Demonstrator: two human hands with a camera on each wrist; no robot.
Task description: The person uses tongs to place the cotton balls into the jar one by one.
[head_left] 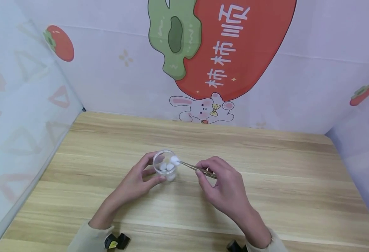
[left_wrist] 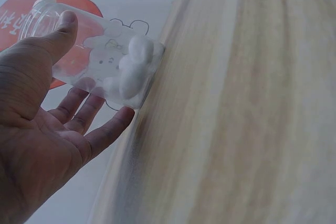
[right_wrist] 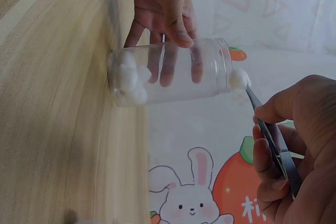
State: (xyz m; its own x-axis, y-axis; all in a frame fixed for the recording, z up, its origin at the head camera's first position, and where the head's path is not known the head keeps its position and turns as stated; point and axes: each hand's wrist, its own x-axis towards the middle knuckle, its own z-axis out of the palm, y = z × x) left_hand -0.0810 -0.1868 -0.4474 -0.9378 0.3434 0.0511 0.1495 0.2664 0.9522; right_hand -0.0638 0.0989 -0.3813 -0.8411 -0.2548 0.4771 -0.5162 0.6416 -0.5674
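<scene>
left hand (head_left: 134, 183) grips a clear jar (right_wrist: 177, 73) holding white balls (right_wrist: 128, 78)

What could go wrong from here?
1. Slip: only the tips of the tweezers hold the white ball, so it may drop.
2. Snag: the ball sits right by the rim of the jar and could catch there.
3. Tip: if the left hand loosened, a bump might knock the jar over.
</scene>
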